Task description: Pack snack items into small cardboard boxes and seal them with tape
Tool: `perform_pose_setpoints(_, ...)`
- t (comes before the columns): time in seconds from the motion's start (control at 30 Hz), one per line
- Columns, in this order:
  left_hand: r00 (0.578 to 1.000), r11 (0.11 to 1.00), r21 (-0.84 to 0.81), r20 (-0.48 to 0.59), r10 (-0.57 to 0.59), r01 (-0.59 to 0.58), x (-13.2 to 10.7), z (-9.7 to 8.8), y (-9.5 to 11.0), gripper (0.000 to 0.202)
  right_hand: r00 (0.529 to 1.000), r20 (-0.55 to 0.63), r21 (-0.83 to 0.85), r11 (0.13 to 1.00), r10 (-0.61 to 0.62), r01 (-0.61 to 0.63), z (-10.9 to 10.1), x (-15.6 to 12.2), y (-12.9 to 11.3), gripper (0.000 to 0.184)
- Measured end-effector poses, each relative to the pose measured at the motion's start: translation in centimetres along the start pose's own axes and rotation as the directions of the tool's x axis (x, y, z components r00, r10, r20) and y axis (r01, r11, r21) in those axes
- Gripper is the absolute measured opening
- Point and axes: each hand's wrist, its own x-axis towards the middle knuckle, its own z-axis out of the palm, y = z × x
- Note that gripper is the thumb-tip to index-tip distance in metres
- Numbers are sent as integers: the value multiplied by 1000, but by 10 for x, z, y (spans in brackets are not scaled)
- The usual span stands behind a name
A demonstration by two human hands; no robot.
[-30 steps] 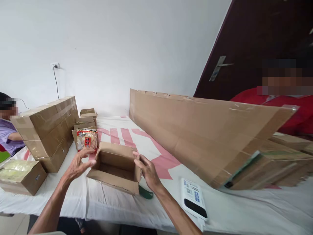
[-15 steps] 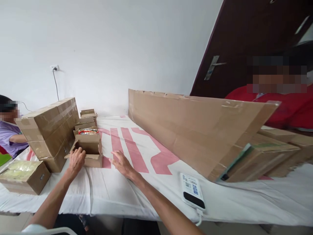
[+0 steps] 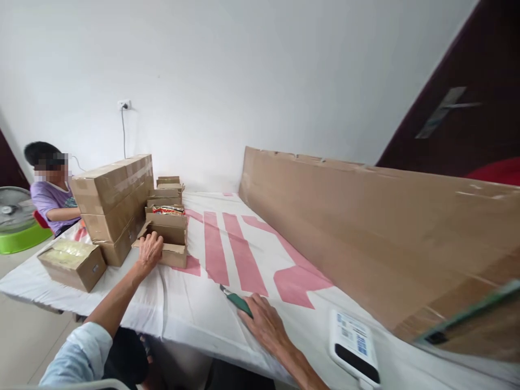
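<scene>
My left hand (image 3: 150, 249) is closed over the near edge of an open cardboard box (image 3: 174, 257), its fingers dipping inside the rim. The box's flaps stand up and its inside looks dark. Over the white and pink cloth, my right hand (image 3: 262, 322) is closed around a green utility knife (image 3: 239, 304). The tip of the knife points up and left, towards the box. Behind that box, more open cartons stand in a row, one showing shiny red packets (image 3: 168, 210).
Stacked closed cartons (image 3: 117, 197) stand left, with a smaller taped carton (image 3: 73, 264) in front. A long cardboard panel (image 3: 325, 222) stands upright on the right. A white device (image 3: 353, 346) with a cable lies near the front edge. A person in purple (image 3: 54, 200) sits far left.
My right hand has moved right and nearer to me, going from spread fingers to a grip on the green utility knife. My left hand stays on the box; the view has turned left.
</scene>
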Motion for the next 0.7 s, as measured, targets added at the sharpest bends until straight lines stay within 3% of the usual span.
perform_pose_setpoints(0.2, 1000, 999, 27, 10, -30, 30, 1, -1, -9, 28, 990, -137, -63, 998, -36, 28, 20, -3, 11, 18)
perform_pose_setpoints(0.47, 999, 999, 11, -3, -32, 32, -7, -1, -19, 23, 966, -244, -62, 995, -89, 76, 24, -9, 13, 19)
perform_pose_setpoints(0.7, 996, 1000, -3, -83, -18, 18, -25, -6, -15, 53, 960, -262, -82, 993, -99, 80, 26, -8, 13, 19)
